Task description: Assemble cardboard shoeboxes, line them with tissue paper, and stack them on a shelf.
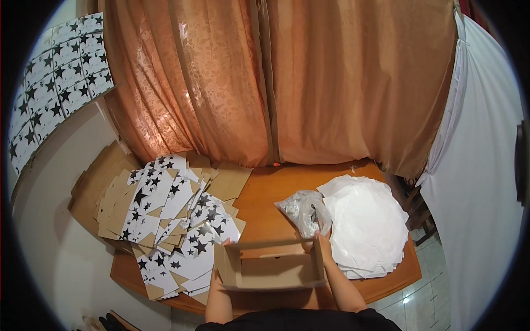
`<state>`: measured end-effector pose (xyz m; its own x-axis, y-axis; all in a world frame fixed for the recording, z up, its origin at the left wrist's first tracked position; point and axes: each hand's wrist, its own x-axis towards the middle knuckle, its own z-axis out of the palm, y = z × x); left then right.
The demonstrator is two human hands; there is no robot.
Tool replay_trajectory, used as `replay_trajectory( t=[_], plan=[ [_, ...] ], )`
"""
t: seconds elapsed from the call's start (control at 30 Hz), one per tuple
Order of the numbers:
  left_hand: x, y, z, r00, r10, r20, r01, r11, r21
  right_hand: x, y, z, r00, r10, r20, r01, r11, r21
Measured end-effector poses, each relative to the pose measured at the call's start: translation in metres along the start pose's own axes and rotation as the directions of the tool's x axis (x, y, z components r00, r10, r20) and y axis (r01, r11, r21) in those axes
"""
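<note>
Close to my body, a shallow brown cardboard box [279, 274] is held up over the table's front edge, its open side facing me. My left hand [217, 277] grips its left end wall, with fingertips showing above the far corner. At the opposite end, my right hand [323, 245] has its fingers closed round the far right corner. Parts of both hands are hidden by the box walls. Just beyond the right hand lies a crumpled clear plastic bag [302, 209] with small silvery things inside, too unclear to name.
A loose pile of flat cardboard pieces [190, 263], many white with black stars, covers the left of the wooden table [259, 204]. Round white sheets [364, 223] are stacked at the right. Orange curtains [331, 83] hang behind. Star-printed boxes [61, 77] are stacked at upper left.
</note>
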<state>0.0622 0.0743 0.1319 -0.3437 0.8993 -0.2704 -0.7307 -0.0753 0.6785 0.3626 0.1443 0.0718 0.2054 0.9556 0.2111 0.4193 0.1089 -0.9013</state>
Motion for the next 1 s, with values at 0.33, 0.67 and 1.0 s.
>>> replay_trajectory(
  t=[0.33, 0.67, 1.0],
  plan=[
    [0.037, -0.004, -0.021, 0.994, -0.042, -0.103, 0.067, 0.964, 0.258, -0.020, 0.036, 0.007, 0.980, 0.103, 0.171, -0.049, 0.956, -0.290],
    [0.035, -0.038, -0.067, 0.989, -0.064, -0.130, 0.122, 0.857, 0.501, -0.027, 0.018, -0.013, 0.978, -0.176, 0.114, 0.210, 0.846, -0.489],
    [0.039, -0.031, -0.117, 0.982, -0.063, -0.177, 0.166, 0.738, 0.654, -0.046, -0.051, -0.051, 0.807, -0.282, 0.519, 0.190, 0.956, 0.224]
  ],
)
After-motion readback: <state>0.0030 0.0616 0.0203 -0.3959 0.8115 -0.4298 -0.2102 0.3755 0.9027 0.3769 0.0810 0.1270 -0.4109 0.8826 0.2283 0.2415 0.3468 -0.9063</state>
